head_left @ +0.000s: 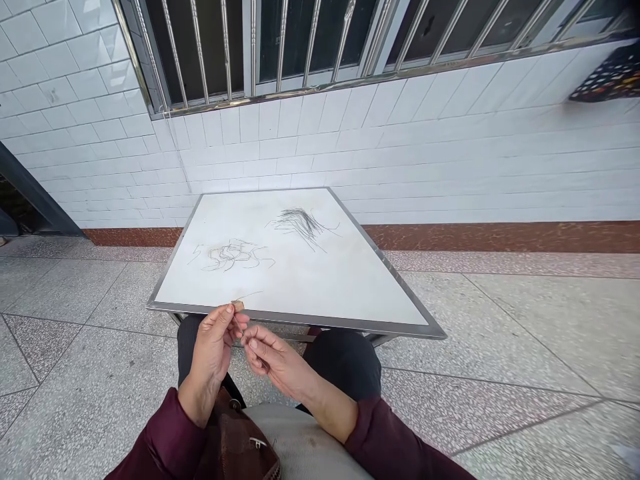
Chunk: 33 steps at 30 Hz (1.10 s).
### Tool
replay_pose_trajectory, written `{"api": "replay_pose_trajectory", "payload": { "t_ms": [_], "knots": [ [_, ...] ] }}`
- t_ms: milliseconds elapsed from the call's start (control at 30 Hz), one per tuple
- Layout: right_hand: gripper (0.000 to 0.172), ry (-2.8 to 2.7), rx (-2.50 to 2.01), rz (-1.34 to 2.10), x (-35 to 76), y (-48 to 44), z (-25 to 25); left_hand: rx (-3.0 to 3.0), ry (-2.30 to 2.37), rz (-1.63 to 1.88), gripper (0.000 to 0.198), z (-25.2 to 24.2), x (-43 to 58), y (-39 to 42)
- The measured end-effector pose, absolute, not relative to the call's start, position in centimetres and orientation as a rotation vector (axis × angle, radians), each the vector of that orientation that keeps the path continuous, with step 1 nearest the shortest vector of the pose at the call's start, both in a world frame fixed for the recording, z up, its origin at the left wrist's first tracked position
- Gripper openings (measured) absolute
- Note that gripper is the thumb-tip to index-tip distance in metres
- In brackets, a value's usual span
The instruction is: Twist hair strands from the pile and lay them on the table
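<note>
Just off the near edge of a white-topped table, my left hand pinches a small tan piece between thumb and fingertips. A thin dark strand runs down from it toward my right hand, whose closed fingertips pinch it. Whether the strand is wire or fibre is too fine to tell. Another fine strand sticks out above the tan piece, over the tabletop. Farther back on the table lie a dense bundle of straight dark strands and, to the left, a loose scatter of curled strands.
The table has a grey metal rim and stands near a white tiled wall. Above are window bars. My knees are at the table's front edge, and a brown bag rests at my lap.
</note>
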State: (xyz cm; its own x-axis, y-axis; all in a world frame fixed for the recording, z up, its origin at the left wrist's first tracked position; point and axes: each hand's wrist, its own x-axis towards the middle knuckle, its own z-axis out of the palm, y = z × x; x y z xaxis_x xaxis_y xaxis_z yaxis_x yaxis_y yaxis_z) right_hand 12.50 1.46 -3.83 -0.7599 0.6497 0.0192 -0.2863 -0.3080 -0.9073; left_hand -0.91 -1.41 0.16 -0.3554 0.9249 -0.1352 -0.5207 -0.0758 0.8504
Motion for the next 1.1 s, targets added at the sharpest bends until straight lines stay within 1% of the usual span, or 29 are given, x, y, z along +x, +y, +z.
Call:
{"api": "replay_pose_trajectory", "payload": {
  "t_ms": [100,233,333,533,733,833,1000,1100],
  "knots": [
    [0.027,-1.607,-0.561,1.742,12.7,1.6,-3.9,0.582,1.119,1.724,0.029,0.2,-0.8,-1.4],
    [0.01,-1.874,-0.689,1.125,13.1,1.6,-3.7,0.7,1.28,1.727,0.029,0.1,-0.8,-1.5],
    [0.01,-2.014,-0.67,0.844,13.4,1.6,-3.4,0.784,1.366,1.714,0.028,0.0,-0.9,-1.6],
    [0.018,-2.175,-0.583,0.616,14.0,2.0,-3.0,0.925,1.505,1.619,0.029,0.0,-1.3,-1.8],
    [0.018,-2.317,-0.557,0.501,14.5,2.9,-2.0,0.958,1.513,1.532,0.032,0.2,-1.4,-1.9],
    [0.019,-2.347,-0.579,0.404,14.8,3.1,-1.6,0.97,1.497,1.518,0.03,0.4,-1.2,-1.9],
    [0.023,-2.414,-0.472,0.261,15.2,3.5,-1.3,1.039,1.494,1.481,0.027,0.0,-1.1,-1.7],
    [0.021,-2.423,-0.426,0.225,15.4,3.8,-1.3,1.052,1.491,1.458,0.027,-0.3,-1.1,-1.7]
  ]
}}
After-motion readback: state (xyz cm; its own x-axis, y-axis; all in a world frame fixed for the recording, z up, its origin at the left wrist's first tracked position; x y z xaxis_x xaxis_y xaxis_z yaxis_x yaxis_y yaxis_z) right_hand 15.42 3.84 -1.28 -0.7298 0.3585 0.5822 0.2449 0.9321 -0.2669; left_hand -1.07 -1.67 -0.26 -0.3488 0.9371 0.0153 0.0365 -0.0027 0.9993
